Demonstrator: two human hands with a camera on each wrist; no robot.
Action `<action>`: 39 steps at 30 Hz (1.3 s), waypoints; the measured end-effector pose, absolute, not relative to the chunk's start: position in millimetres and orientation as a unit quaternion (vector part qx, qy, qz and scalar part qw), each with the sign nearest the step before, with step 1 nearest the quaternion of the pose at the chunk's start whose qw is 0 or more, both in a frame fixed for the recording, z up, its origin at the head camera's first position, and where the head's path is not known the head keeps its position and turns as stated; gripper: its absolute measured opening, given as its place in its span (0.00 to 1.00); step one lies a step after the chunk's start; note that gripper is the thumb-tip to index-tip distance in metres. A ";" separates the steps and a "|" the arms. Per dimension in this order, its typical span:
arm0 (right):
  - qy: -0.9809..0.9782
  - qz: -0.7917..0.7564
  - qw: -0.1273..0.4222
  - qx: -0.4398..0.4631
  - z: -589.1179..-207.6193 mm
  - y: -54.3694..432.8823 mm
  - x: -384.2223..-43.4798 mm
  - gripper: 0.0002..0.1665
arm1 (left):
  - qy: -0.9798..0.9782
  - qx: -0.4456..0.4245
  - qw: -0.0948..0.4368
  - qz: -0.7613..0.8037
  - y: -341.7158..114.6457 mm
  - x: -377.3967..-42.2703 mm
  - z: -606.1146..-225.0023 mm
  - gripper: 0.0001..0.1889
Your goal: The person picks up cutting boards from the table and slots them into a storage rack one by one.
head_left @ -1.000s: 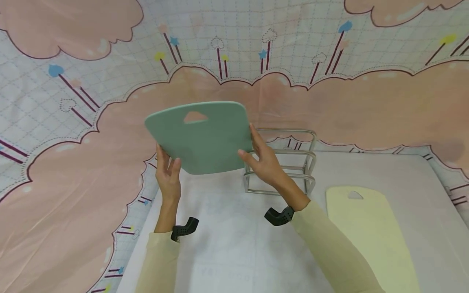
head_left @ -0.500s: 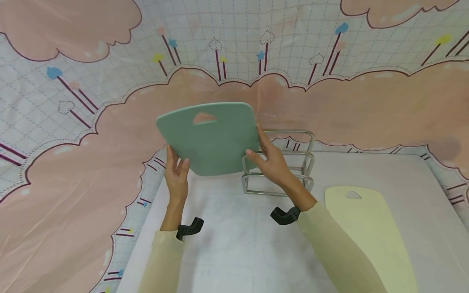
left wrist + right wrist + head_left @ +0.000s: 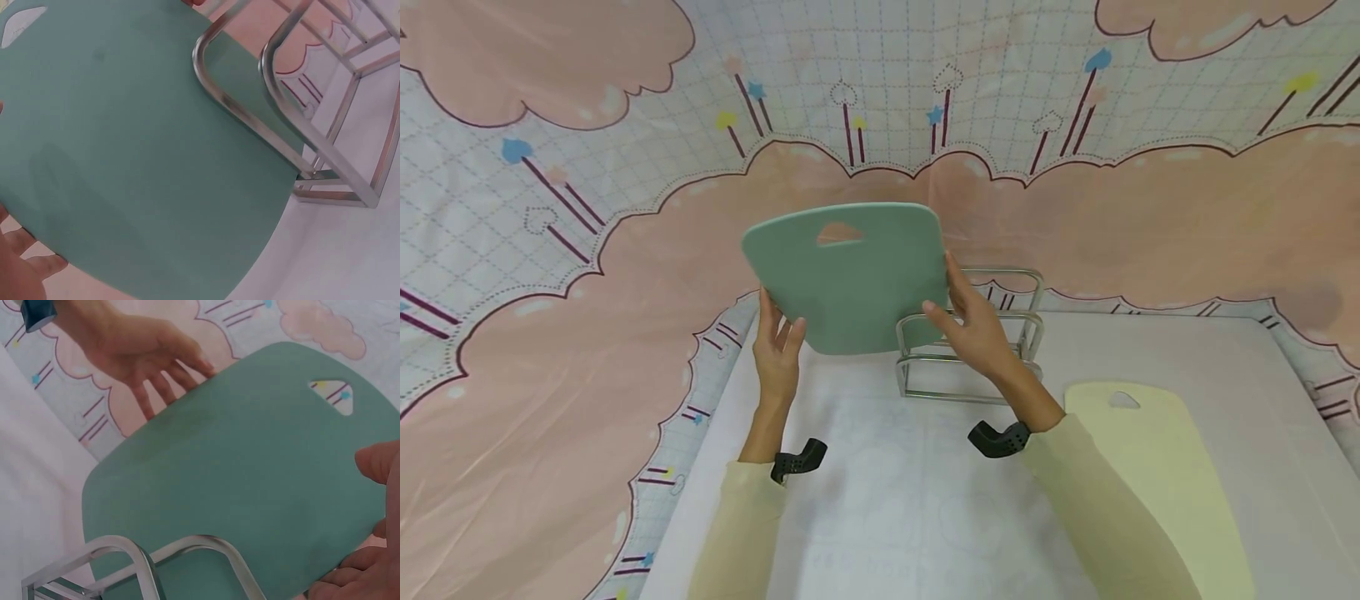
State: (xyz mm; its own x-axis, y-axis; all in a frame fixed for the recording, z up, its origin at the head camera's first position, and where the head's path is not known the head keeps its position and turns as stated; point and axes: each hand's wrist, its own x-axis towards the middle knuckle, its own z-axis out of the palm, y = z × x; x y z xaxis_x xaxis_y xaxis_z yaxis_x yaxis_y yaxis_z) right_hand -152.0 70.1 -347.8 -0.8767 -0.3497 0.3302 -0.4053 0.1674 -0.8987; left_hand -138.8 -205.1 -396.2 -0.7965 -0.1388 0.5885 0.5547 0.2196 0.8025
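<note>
A green cutting board (image 3: 857,292) with a cut-out handle hole stands raised and slightly tilted between both hands. My left hand (image 3: 777,367) holds its left edge, thumb in front and fingers behind. At the right edge my right hand (image 3: 981,337) grips it the same way. The board's lower right part is behind the front loops of a metal wire rack (image 3: 932,358), and it hides part of the rack's rear loop. In the left wrist view, rack bars (image 3: 269,69) cross in front of the board; whether they touch it I cannot tell.
A pale yellow cutting board (image 3: 1150,467) lies flat on the white table (image 3: 880,517), right of the rack and partly covered by the right sleeve. Behind the table hangs a patterned cloth (image 3: 1120,225) with pink clouds.
Both hands have carried the green board to the right, so more of it now overlaps the rack. The rack and the yellow board have stayed in place.
</note>
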 end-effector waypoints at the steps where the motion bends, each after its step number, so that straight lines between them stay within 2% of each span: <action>1: -0.765 0.595 0.026 0.246 -347.4 71.4 -152.1 0.43 | -0.728 -0.145 0.284 -0.606 -203.4 -138.9 -396.1 0.38; 21: -0.769 0.603 0.038 0.211 -341.4 98.6 -152.5 0.41 | -0.754 -0.159 0.243 -0.589 -178.6 -143.8 -392.2 0.42; 39: -0.785 0.591 0.045 0.182 -341.9 121.7 -155.5 0.41 | -0.755 -0.177 0.223 -0.591 -158.7 -149.3 -389.8 0.41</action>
State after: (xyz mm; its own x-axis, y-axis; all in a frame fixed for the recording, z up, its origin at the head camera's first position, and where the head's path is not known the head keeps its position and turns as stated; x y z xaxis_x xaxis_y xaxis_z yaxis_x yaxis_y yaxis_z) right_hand -155.5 121.7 -341.9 -0.9300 -0.2316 0.2855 -0.3384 0.2356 -0.9110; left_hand -149.3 -158.7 -389.8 -0.8378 0.0027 0.5460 0.5306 0.2395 0.8131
